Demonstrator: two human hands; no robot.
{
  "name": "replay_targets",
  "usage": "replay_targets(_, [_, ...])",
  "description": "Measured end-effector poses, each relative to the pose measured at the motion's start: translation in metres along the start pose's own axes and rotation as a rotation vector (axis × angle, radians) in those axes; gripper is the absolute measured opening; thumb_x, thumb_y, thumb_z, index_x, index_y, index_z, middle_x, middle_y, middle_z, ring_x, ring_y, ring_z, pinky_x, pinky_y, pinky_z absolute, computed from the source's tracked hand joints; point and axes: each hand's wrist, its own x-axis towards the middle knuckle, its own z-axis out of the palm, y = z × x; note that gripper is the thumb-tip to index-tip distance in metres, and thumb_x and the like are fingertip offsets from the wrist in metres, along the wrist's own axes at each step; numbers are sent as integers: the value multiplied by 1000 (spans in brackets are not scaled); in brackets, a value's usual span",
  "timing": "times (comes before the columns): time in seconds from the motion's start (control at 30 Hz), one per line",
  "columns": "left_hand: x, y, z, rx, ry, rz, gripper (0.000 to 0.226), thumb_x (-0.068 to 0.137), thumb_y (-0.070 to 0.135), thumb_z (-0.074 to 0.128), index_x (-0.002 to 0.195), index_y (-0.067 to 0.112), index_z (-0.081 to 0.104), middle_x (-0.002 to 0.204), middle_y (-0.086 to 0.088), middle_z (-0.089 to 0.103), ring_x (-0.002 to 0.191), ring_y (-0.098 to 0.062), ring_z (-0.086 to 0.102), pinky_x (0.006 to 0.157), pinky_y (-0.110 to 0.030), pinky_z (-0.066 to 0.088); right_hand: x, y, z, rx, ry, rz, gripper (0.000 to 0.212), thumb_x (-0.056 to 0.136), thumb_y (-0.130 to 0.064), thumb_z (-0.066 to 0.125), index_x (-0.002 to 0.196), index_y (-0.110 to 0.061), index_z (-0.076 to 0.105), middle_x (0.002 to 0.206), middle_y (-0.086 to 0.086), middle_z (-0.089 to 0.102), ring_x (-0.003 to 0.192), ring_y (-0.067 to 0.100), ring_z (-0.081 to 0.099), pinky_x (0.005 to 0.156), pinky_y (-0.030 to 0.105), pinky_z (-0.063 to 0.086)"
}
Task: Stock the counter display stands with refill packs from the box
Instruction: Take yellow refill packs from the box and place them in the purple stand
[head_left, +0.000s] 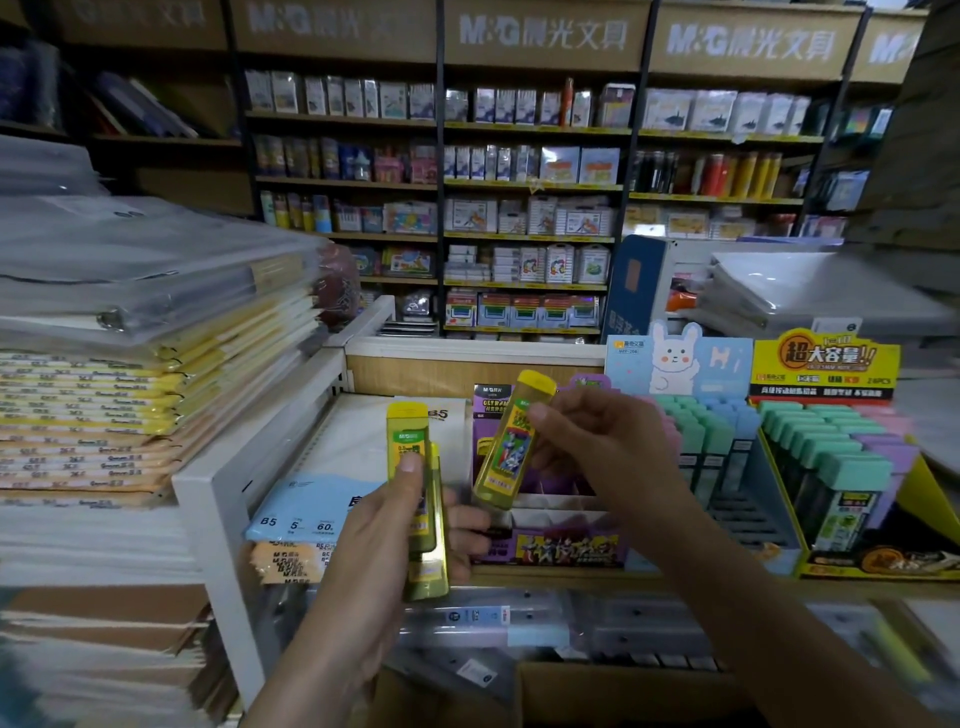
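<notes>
Fingers (543, 414) of your right hand (597, 452) pinch one tilted refill pack (511, 441) near the purple stand (561, 548); your left hand (376, 535) clamps stacked spare packs (409, 439) that could slip apart.

Yellow refill packs (511, 441); purple display stand (561, 545); mint-capped packs (831, 447).

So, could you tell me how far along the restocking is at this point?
The yellow stand and the rabbit stand already look largely filled. In hand: the right hand holds one yellow pack above the purple stand, and the left hand grips spare yellow packs. Left: the purple stand's slots look mostly empty.
</notes>
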Motion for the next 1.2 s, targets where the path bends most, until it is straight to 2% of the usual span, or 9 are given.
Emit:
replay_targets(0.3, [4, 6, -8, -48, 55, 69, 45, 93, 45, 58, 96, 1, 67, 77, -20, 71, 61, -23, 65, 52, -29, 55, 13, 11, 3, -293, 102, -116, 11, 84, -19, 77, 80, -18, 68, 67, -2, 74, 61, 13, 73, 57, 25, 60])
replay_targets(0.4, [6, 5, -10, -44, 62, 89, 38, 92, 40, 61, 95, 3, 68, 77, -18, 71, 62, -22, 65, 54, -29, 56, 17, 17, 6, -351, 117, -140, 8, 83, -18, 78, 83, -17, 70, 70, -2, 74, 64, 8, 72, 62, 24, 61])
replay_targets(0.63, [10, 6, -14, -3, 74, 126, 24, 85, 38, 68, 81, 15, 75, 78, -15, 70, 63, -20, 64, 55, -28, 55, 19, 29, 12, -478, 73, -166, 7, 84, -23, 78, 82, -20, 72, 69, -7, 72, 65, 2, 69, 61, 18, 57])
replay_targets(0.73, [12, 6, -14, 18, 80, 130, 23, 82, 41, 70, 79, 19, 75, 78, -13, 71, 63, -19, 64, 55, -28, 55, 19, 36, 15, -532, 50, -143, 9, 85, -26, 77, 84, -19, 73, 70, -6, 71, 66, 3, 68, 62, 20, 58])
replay_targets(0.83, [13, 5, -14, 21, 89, 126, 23, 81, 42, 70, 79, 20, 75, 78, -12, 71, 62, -18, 64, 55, -27, 55, 18, 43, 16, -609, 43, -114, 13, 83, -31, 79, 82, -20, 72, 69, -7, 69, 66, 2, 65, 60, 15, 53])
replay_targets(1.0, [15, 3, -14, 28, 85, 127, 23, 81, 42, 71, 79, 20, 75, 78, -13, 71, 62, -19, 64, 55, -26, 55, 15, 51, 17, -739, 46, -95, 22, 79, -36, 81, 72, -21, 67, 62, -8, 65, 58, 4, 62, 61, 32, 57])
replay_targets(1.2, [16, 2, -14, 46, 73, 133, 24, 81, 43, 71, 79, 19, 74, 78, -13, 71, 62, -18, 63, 54, -25, 53, 16, 52, 17, -729, 39, -87, 24, 77, -36, 82, 70, -22, 65, 62, -8, 65, 59, 4, 62, 60, 34, 58])
